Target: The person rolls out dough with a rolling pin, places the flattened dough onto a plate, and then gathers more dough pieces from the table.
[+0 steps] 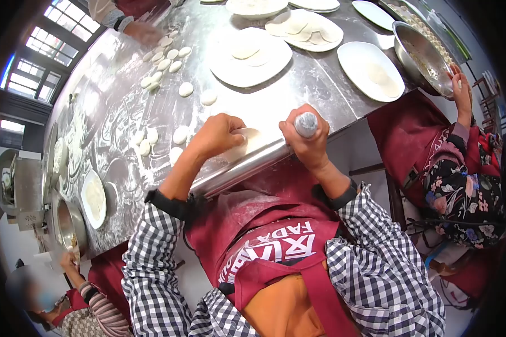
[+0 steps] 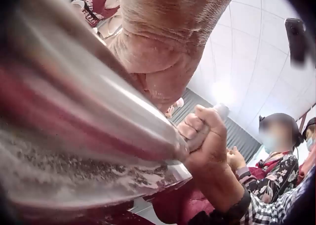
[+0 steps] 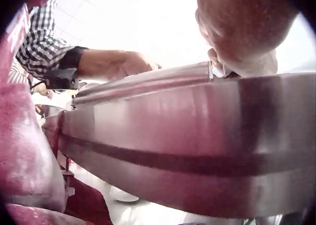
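Note:
At the table's near edge my left hand point(image 1: 222, 135) pinches the edge of a thin round dough wrapper point(image 1: 249, 139), thumb over it. To its right, my right hand point(image 1: 312, 143) is wrapped round a rolling pin point(image 1: 306, 124), whose pale, rounded end points up at the head camera. The left wrist view shows the right fist point(image 2: 205, 131) curled round the pin, with the pin's end point(image 2: 223, 109) sticking out beyond the fingers. Several small dough pieces point(image 1: 180, 135) lie left of my left hand. In the right wrist view the steel table edge point(image 3: 173, 116) covers much of the frame.
White plates, one with wrappers point(image 1: 253, 73), stand beyond my hands. A steel bowl point(image 1: 410, 56) is at right, another point(image 1: 67, 219) at left. Across the table, another person's hand point(image 1: 143, 33) is near more dough pieces point(image 1: 163, 59). People stand on both sides.

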Available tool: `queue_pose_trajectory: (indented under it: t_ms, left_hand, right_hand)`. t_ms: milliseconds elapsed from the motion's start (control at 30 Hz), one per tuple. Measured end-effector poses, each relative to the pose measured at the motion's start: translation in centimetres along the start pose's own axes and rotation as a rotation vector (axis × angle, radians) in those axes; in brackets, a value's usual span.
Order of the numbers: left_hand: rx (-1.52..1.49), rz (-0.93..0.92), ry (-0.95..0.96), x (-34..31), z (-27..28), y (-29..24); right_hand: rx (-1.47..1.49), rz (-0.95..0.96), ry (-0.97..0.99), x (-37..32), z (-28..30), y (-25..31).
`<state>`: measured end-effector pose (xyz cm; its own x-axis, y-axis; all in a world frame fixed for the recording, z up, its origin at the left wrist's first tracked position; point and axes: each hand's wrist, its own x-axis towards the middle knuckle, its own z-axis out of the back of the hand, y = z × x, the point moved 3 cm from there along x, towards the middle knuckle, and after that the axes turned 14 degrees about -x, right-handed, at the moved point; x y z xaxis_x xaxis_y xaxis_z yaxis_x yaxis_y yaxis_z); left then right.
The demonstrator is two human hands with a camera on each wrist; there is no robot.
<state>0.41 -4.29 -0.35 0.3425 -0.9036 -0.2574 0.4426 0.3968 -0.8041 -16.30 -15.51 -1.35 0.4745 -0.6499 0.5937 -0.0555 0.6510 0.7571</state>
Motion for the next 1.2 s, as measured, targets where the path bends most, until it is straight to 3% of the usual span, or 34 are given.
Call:
queue_pose_trajectory:
  t_ms: [100, 167, 233, 300, 367, 400, 500, 633, 800, 867, 1000, 1067, 1100, 1167, 1200]
  left_hand:
    - [-0.012, -0.021, 0.030, 2.0, 2.2, -0.4]
    - [-0.643, -0.111, -0.228, 2.3, 4.4, -1.5]
    - [-0.735, -0.148, -0.500, 2.5, 6.3, -1.7]
    - [-0.303, -0.112, -0.533, 3.8, 7.4, 2.0]
    - [0.192, -0.122, -0.525, 4.8, 7.5, 5.0]
    - [0.272, -0.028, -0.476, 4.5, 7.2, 4.7]
    - [0.383, -0.004, -0.362, 3.2, 5.8, 1.8]
    - [0.203, -0.160, -0.252, 0.2, 1.6, -0.4]
    - [0.247, -0.064, -0.176, -2.2, -1.0, -1.3]
    - [0.064, -0.054, -0.235, -2.3, -0.8, -0.3]
    - [-0.410, -0.058, -0.155, -2.8, -1.5, 0.3]
    - [-0.336, -0.135, -0.168, -2.5, -2.0, 0.3]
    - [-0.297, -0.173, -0.176, -2.3, -2.1, 0.3]
    - [-0.343, -0.059, -0.145, -1.7, -2.1, 0.3]
    - [-0.293, -0.043, -0.139, -1.9, -2.1, -0.3]
  right_hand:
    - [0.036, -0.041, 0.031, -0.2, 0.2, 0.2]
    - [0.036, -0.039, 0.034, 0.1, -0.1, 0.2]
    - [0.033, -0.027, 0.015, 0.3, -0.4, 0.1]
    - [0.029, -0.019, 0.002, 0.4, -0.4, 0.1]
    - [0.028, -0.020, -0.011, 0.4, -0.5, 0.0]
    - [0.047, -0.040, -0.007, 0.3, -0.5, 0.0]
    - [0.082, -0.083, 0.004, 0.2, -0.5, 0.0]
    - [0.088, -0.073, 0.000, 0.0, -0.3, 0.0]
    - [0.073, -0.079, 0.012, -0.1, -0.2, -0.1]
    - [0.099, -0.130, 0.043, 0.3, -0.1, 0.3]
    - [0.038, 0.035, 0.074, 1.1, 1.3, 3.7]
    - [0.022, 0.106, 0.062, 2.0, 1.2, 5.2]
    - [0.057, 0.015, 0.057, 2.0, 0.4, 3.8]
    - [0.125, -0.165, 0.046, 2.0, -1.5, -0.1]
    - [0.099, -0.111, 0.041, 2.2, -1.5, 0.1]
